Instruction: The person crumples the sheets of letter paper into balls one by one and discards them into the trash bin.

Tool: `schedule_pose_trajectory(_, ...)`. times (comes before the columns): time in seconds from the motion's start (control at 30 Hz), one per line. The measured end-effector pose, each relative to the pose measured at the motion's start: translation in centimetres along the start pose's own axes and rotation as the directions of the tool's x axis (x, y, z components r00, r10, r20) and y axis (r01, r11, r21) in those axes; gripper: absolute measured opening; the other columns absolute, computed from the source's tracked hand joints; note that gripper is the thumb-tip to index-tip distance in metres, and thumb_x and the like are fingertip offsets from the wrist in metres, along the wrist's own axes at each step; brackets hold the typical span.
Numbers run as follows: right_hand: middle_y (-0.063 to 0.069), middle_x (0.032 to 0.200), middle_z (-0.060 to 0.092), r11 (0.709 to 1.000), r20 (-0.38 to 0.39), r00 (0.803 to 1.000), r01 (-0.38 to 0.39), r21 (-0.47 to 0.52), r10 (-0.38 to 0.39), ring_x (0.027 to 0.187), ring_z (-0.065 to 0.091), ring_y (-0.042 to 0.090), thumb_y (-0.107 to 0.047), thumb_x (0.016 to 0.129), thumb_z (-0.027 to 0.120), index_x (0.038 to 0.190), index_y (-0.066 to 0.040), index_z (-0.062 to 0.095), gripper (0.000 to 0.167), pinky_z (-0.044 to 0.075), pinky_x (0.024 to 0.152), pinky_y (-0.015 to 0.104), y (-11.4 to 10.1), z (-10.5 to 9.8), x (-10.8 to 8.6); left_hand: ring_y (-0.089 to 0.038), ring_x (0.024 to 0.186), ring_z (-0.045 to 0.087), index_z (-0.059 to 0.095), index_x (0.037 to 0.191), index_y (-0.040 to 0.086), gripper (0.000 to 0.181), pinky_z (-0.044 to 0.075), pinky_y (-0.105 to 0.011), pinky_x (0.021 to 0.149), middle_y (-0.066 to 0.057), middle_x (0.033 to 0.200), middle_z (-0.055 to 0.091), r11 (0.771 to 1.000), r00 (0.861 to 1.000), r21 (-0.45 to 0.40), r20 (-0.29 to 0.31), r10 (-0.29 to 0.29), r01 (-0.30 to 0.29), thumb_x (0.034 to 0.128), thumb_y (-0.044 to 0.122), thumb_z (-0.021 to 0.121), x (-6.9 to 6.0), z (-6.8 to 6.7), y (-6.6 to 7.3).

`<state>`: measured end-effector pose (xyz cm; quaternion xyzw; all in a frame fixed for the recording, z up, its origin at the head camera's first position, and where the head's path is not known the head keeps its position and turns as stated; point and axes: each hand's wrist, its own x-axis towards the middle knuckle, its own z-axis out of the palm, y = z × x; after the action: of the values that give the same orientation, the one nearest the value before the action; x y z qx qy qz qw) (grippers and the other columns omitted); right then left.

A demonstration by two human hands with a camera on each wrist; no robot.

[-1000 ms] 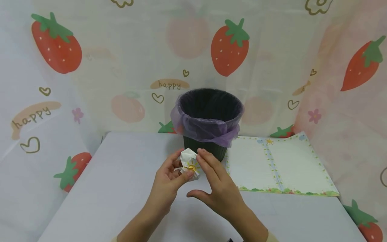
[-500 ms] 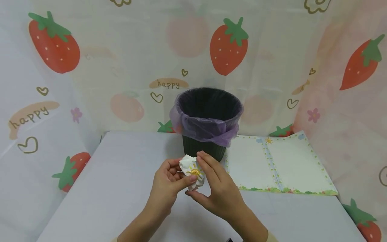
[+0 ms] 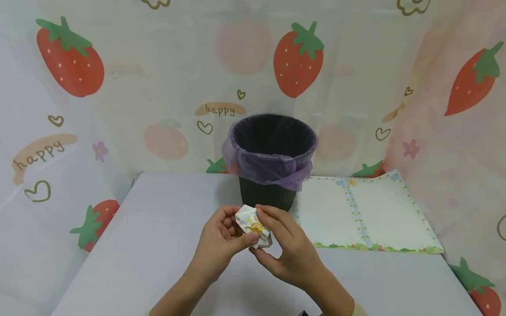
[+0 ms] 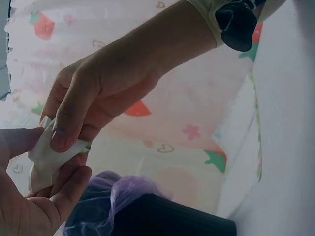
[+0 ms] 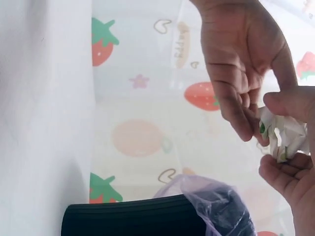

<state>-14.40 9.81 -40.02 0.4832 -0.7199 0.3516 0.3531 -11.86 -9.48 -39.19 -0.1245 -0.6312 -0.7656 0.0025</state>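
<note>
Head view: left grip (image 3: 218,241) and right grip (image 3: 292,250) hold paper (image 3: 246,217); backdrop (image 3: 220,109) reads "happy".

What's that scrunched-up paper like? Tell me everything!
The crumpled paper is white, creased into an uneven lump, with a yellow sun print facing the head camera and green bits elsewhere. It's held above the white table, in front of the dark trash bin. The left grip and right grip hold it from opposite sides.

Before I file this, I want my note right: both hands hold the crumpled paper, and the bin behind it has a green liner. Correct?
Not quite: the liner is purple, not green, as the head view shows. The left hand and right hand do hold the crumpled paper, with the bin behind it.
</note>
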Motion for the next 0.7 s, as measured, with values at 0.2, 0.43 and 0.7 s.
schedule_pose_trajectory(0.2,0.021,0.13,0.062,0.99,-0.071,0.995,-0.066,0.122,0.075,0.115,0.065,0.031,0.008,0.069,0.078,0.136,0.005,0.059,0.069,0.051,0.103,0.021,0.5,-0.7,0.1,-0.023,0.103,0.067,0.05,0.145,0.012,0.07,0.06,-0.03,0.089,-0.012,0.126,0.062,0.969,0.98,0.168,0.111,0.166,-0.183,0.0842,0.006,0.084,0.0,-0.4,0.0)
schedule_pose_trajectory(0.43,0.02,0.126,0.065,0.969,-0.057,0.994,-0.074,0.235,0.089,0.114,0.066,0.029,0.012,0.07,0.078,0.135,0.004,0.061,0.067,0.053,0.101,0.023,0.9,-0.8,-0.1,-0.025,0.131,0.057,0.051,0.15,0.013,0.082,0.054,-0.032,0.104,-0.007,0.151,0.051,0.723,0.824,0.395,0.257,0.504,-0.566,0.0774,0.003,0.088,0.5,-1.2,0.2)
schedule_pose_trajectory(0.7,0.016,0.113,0.073,0.946,-0.05,0.993,-0.088,0.311,0.109,0.105,0.071,0.025,0.016,0.076,0.078,0.121,0.0,0.069,0.048,0.058,0.093,0.025,0.6,-0.1,-0.4,-0.024,0.111,0.065,0.073,0.118,0.006,0.05,0.057,-0.027,0.092,-0.011,0.118,0.069,0.553,0.639,0.322,0.324,0.698,-0.768,0.0723,-0.006,0.088,1.3,-1.3,-0.6)
